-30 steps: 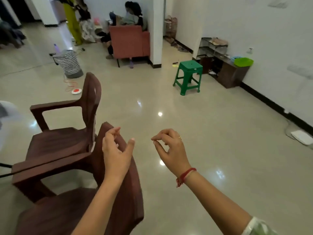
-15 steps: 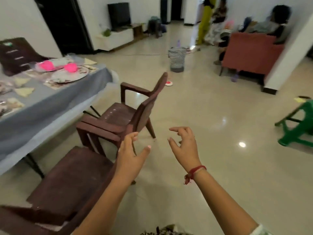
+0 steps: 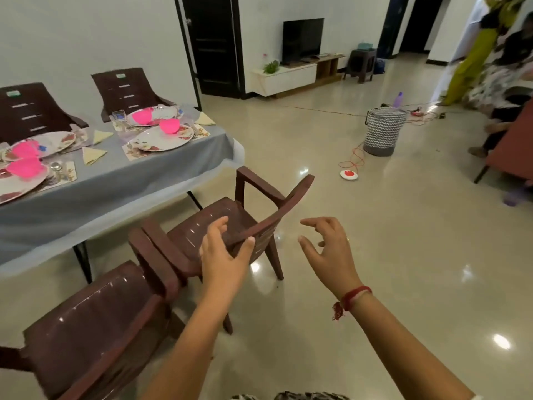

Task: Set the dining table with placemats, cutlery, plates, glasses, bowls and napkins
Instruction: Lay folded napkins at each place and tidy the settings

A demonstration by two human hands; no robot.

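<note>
left grip (image 3: 222, 261) raised in the lower middle, fingers and thumb spread apart, nothing held. overlapping in the view the backrest of a brown chair (image 3: 219, 217); touching it or not, cannot tell. right grip (image 3: 331, 255) just beside the left one, over bare floor (image 3: 403, 255), fingers loosely bent and apart, nothing held. red thread (image 3: 353, 295) around the right wrist.

below and left of the left grip, a second brown chair (image 3: 86, 336), close against the first one.

far left of and beyond the left grip, the worktop (image 3: 115, 180) under a grey cloth, already laid. on it four flowered plates, nearest to the grip one plate (image 3: 161, 140) on a placemat (image 3: 129, 153), with a pink bowl (image 3: 169, 126) on its rim side. more pink bowls on the other plates, for example one bowl (image 3: 24, 167) at the left edge. folded pale napkin (image 3: 92, 155) between the places, a glass (image 3: 118, 116) at the far side. cutlery beside the plates, too blurred to tell the kind.

beyond the right grip, well apart, a zigzag basket (image 3: 380, 131) on the floor and a red and white round thing (image 3: 349, 174) near it. far behind, a dark tv (image 3: 301, 39). people (image 3: 490, 44) at the right edge, blurred.
</note>
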